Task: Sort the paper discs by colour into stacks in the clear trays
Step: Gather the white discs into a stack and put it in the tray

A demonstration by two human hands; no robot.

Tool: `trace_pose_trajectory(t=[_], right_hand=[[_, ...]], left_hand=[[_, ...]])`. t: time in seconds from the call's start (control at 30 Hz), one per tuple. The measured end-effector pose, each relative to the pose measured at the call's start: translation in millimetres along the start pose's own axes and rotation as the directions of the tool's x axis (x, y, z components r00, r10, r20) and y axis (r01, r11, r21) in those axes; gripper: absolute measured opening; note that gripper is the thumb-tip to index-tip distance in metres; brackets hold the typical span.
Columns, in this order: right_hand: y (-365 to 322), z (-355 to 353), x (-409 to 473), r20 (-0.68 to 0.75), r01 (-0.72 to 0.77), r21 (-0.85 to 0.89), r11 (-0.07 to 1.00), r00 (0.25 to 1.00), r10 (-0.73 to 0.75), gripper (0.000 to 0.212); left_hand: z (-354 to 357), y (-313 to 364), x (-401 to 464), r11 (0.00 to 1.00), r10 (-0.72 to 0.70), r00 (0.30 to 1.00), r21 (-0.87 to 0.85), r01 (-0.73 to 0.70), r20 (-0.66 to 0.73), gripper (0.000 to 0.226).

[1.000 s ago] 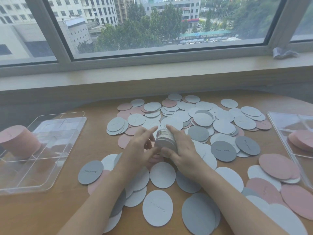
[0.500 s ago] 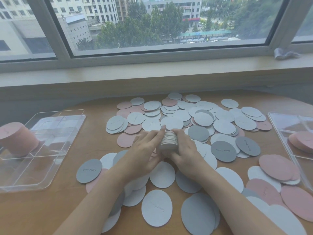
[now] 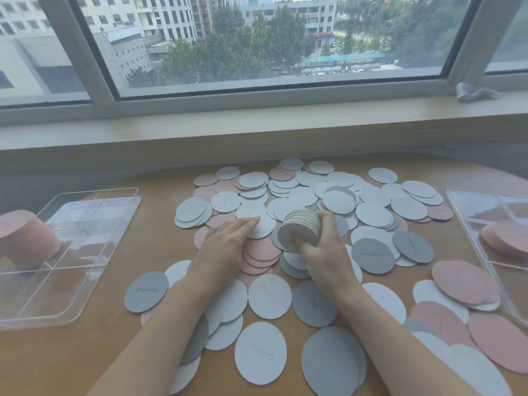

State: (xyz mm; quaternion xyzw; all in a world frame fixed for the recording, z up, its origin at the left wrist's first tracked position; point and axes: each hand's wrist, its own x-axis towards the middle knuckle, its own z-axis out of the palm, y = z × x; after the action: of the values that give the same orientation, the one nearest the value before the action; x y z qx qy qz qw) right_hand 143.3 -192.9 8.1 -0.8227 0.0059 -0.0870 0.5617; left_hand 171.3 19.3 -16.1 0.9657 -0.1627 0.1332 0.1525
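Observation:
White, grey and pink paper discs (image 3: 374, 214) lie scattered over the round wooden table (image 3: 85, 355). My right hand (image 3: 325, 252) grips a thick stack of white discs (image 3: 300, 230), tipped on edge with its face toward me. My left hand (image 3: 225, 244) lies flat with straight fingers, its fingertips on a white disc (image 3: 264, 225) beside a few pink discs (image 3: 263, 252). A clear tray (image 3: 94, 224) at the left holds a tall pink stack (image 3: 27, 238). Another clear tray (image 3: 468, 212) at the right edge holds a low pink pile (image 3: 505, 238).
A window sill (image 3: 257, 127) and window run along the far side of the table. A crumpled bit of clear wrap (image 3: 474, 92) sits on the sill at the right. Larger pink discs (image 3: 463, 281) lie near the right tray.
My left hand has let go of the white stack and moved left and down onto a loose white disc. My right hand alone now holds the stack, tipped further toward me.

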Motion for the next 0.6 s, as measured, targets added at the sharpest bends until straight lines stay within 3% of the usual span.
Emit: trace_pose_trajectory(t=[0.17, 0.33, 0.4, 0.47, 0.6], right_hand=[[1.5, 2.4, -0.2, 0.039, 0.003, -0.025, 1.0, 0.999, -0.002, 0.041], [1.1, 1.9, -0.5, 0.051, 0.014, -0.058, 0.998, 0.999, -0.011, 0.043], [1.8, 2.2, -0.4, 0.077, 0.025, -0.091, 0.996, 0.997, -0.018, 0.045], [2.8, 3.4, -0.1, 0.123, 0.061, -0.127, 0.99, 0.991, -0.046, 0.045], [2.3, 4.0, -0.5, 0.228, 0.133, -0.13, 0.983, 0.968, -0.101, 0.05]], left_hand=[[2.9, -6.7, -0.6, 0.998, 0.008, 0.993, 0.062, -0.001, -0.114, 0.039], [-3.4, -3.3, 0.2, 0.999, -0.05, 0.958, -0.008, 0.05, -0.282, 0.014], [-11.4, 4.1, -1.6, 0.993, -0.101, 0.931, -0.096, 0.072, -0.352, 0.011], [-17.8, 11.1, -5.7, 0.967, -0.148, 0.907, -0.251, 0.049, -0.394, 0.022], [-21.8, 13.8, -10.6, 0.886, -0.268, 0.879, -0.46, 0.063, -0.395, 0.016]])
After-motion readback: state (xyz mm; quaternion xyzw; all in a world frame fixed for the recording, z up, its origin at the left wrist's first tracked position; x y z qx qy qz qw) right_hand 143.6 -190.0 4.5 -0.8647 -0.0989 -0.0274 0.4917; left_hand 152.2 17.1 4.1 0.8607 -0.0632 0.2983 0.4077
